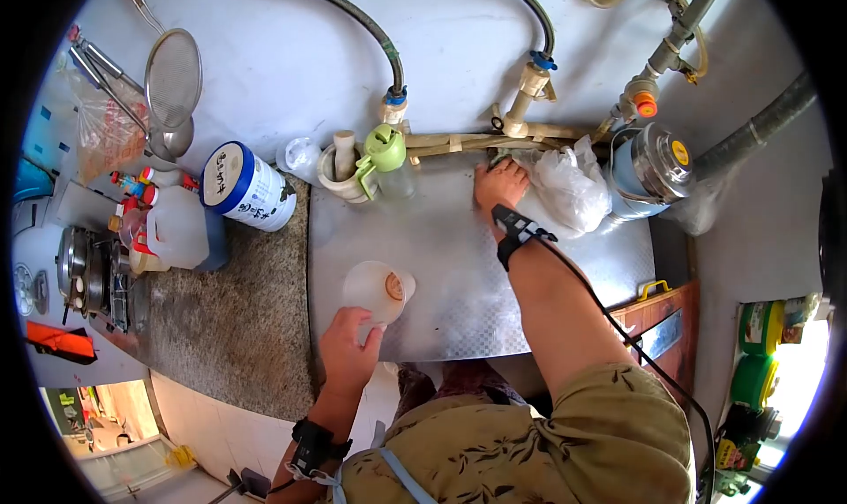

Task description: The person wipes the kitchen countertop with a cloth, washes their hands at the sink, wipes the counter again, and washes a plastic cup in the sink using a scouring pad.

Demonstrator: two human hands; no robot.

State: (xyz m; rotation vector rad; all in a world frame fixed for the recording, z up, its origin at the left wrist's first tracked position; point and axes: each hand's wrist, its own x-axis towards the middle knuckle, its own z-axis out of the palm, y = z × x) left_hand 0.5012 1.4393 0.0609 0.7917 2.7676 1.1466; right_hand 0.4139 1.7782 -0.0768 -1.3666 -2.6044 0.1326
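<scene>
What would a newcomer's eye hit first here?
Probably the blue-rimmed white tub on the stone counter, at left. Next, the clear cup at the left hand, near the front of the metal counter, and the bunched plastic bag toward the back, beside the right hand.

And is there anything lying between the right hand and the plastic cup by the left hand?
Nothing; the head view shows only bare metal surface between the right hand and the plastic cup at the left hand.
</scene>
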